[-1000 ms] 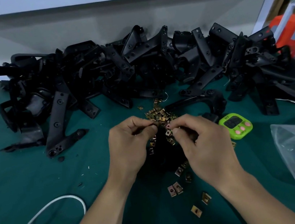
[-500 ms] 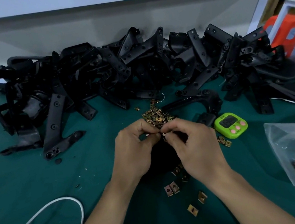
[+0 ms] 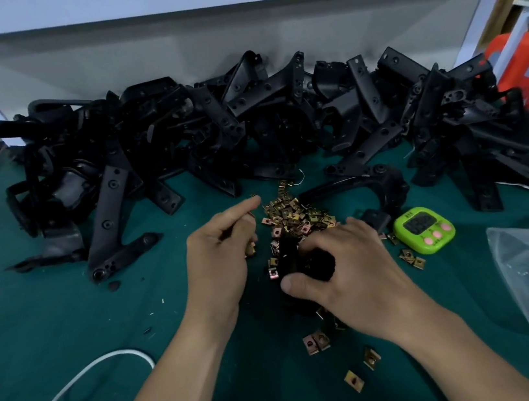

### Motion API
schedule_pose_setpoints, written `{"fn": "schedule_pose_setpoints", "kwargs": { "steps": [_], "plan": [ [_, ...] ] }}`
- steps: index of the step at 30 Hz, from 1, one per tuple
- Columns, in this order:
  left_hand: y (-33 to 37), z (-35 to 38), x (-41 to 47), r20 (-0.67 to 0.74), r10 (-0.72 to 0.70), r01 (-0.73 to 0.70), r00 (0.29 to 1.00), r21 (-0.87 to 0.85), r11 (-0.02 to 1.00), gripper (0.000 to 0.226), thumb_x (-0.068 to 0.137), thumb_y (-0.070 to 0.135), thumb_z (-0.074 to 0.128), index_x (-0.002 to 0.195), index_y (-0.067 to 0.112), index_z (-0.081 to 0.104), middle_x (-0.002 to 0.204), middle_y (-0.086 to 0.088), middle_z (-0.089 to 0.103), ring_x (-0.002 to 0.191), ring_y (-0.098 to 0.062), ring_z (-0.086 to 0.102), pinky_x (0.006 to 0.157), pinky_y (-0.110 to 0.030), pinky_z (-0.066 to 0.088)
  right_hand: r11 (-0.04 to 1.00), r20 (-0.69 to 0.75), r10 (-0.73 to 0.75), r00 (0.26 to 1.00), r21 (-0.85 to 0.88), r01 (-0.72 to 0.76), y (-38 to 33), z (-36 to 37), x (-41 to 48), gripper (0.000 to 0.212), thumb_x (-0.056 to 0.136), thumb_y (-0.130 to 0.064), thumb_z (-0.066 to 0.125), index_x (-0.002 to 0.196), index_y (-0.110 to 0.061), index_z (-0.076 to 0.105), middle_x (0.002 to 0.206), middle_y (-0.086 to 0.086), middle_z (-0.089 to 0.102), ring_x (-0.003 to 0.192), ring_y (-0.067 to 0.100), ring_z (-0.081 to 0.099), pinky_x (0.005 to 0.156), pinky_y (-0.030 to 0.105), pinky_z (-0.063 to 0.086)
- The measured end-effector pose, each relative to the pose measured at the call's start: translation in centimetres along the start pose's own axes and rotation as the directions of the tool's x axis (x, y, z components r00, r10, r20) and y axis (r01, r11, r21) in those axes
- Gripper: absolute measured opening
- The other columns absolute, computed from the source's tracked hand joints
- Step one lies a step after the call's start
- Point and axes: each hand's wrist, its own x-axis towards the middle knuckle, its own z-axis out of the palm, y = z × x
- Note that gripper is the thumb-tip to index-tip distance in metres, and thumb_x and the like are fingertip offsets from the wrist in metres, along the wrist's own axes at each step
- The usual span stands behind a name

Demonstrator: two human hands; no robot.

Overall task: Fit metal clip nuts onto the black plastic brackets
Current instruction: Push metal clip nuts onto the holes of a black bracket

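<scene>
Hands have parted since 0.5 s ago: left hand (image 3: 219, 261) has drawn off to the left, right hand (image 3: 348, 273) has dropped lower. Right hand now grips the black bracket (image 3: 293, 259) on the green mat (image 3: 70, 329), thumb near side, fingers over the far side; most of the part is hidden and its shape is hard to read. Left fingers curled, index out beside the heap of clip nuts (image 3: 292, 213); brass glint beneath them, held or not cannot tell. Behind, the bracket pile (image 3: 246, 128); timer (image 3: 425, 228) right; bag (image 3: 519, 259) cut off at frame edge.
</scene>
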Motion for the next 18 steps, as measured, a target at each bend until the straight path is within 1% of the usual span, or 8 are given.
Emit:
{"fn": "schedule_pose_setpoints", "kwargs": {
  "steps": [2,4,7,9,10,12,14,18],
  "plan": [
    [0.13,-0.07,-0.13,0.017,0.001,0.000,1.000,-0.030,1.000,0.026,0.092,0.007,0.072,0.101,0.029,0.081,0.070,0.002,0.071,0.064,-0.010,0.063,0.062,-0.016,0.051,0.998,-0.020,-0.005,1.000,0.066,0.006,-0.13,0.01,-0.02,0.056,0.073,-0.085,0.044,0.099,-0.038,0.062,0.099,-0.024,0.056,0.107,-0.003,0.041,0.120,0.025,0.009],
    [0.36,-0.07,-0.31,0.044,0.005,-0.002,0.999,-0.070,0.998,0.018,0.086,0.006,0.078,0.091,0.023,0.082,0.072,-0.005,0.075,0.065,-0.014,0.070,0.058,-0.018,0.054,0.992,-0.034,0.007,0.999,0.127,-0.002,-0.33,0.06,-0.09,0.039,0.079,-0.074,0.052,0.090,-0.037,0.061,0.093,-0.023,0.058,0.102,-0.005,0.045,0.119,0.022,0.008],
    [0.68,-0.12,-0.54,0.097,0.008,0.005,0.995,-0.138,0.990,0.007,0.080,0.016,0.080,0.086,0.019,0.083,0.076,-0.011,0.077,0.066,-0.017,0.072,0.057,-0.021,0.056,0.970,-0.038,0.052,0.998,0.241,-0.041,-0.29,-0.08,-0.17,0.022,0.089,-0.056,0.064,0.088,-0.034,0.061,0.091,-0.017,0.060,0.106,-0.005,0.044,0.121,0.026,0.011],
    [0.74,-0.18,-0.67,0.113,0.002,0.017,0.994,-0.171,0.985,0.010,0.078,0.021,0.079,0.087,0.019,0.083,0.078,-0.012,0.077,0.066,-0.017,0.073,0.058,-0.022,0.057,0.942,-0.047,0.095,0.994,0.326,-0.075,-0.11,-0.30,-0.16,0.025,0.087,-0.057,0.058,0.093,-0.034,0.062,0.099,-0.016,0.060,0.112,-0.010,0.040,0.118,0.034,0.020],
    [0.75,-0.17,-0.71,0.120,-0.007,0.029,0.993,-0.183,0.983,0.011,0.079,0.021,0.078,0.088,0.019,0.083,0.079,-0.012,0.077,0.066,-0.017,0.073,0.059,-0.022,0.057,0.930,-0.048,0.118,0.992,0.356,-0.093,-0.10,-0.43,-0.14,0.029,0.084,-0.060,0.054,0.097,-0.035,0.062,0.105,-0.015,0.060,0.120,-0.005,0.038,0.115,0.037,0.025],
    [0.80,-0.03,-0.80,0.147,-0.034,0.065,0.989,-0.212,0.975,0.012,0.081,0.020,0.076,0.090,0.019,0.083,0.082,-0.012,0.078,0.069,-0.017,0.074,0.061,-0.021,0.057,0.915,-0.052,0.133,0.990,0.389,-0.102,-0.09,-0.58,-0.06,0.031,0.084,-0.061,0.049,0.101,-0.037,0.060,0.113,-0.010,0.060,0.133,0.016,0.039,0.109,0.044,0.034],
    [0.78,0.08,-0.77,0.169,-0.067,0.108,0.983,-0.245,0.963,0.014,0.082,0.016,0.074,0.091,0.019,0.084,0.087,-0.013,0.078,0.075,-0.017,0.076,0.063,-0.021,0.058,0.904,-0.067,0.109,0.992,0.421,-0.071,-0.11,-0.61,-0.03,0.028,0.086,-0.059,0.049,0.101,-0.037,0.059,0.111,-0.009,0.060,0.128,0.023,0.046,0.104,0.046,0.039],
    [0.58,0.06,-0.63,0.191,-0.124,0.171,0.974,-0.253,0.952,0.020,0.090,0.001,0.069,0.095,0.015,0.083,0.092,-0.015,0.078,0.080,-0.018,0.076,0.066,-0.021,0.059,0.886,-0.081,0.063,0.995,0.462,-0.018,-0.07,-0.54,-0.05,0.027,0.090,-0.057,0.049,0.099,-0.033,0.059,0.103,-0.006,0.063,0.110,0.021,0.054,0.090,0.040,0.045]
  ]
}}
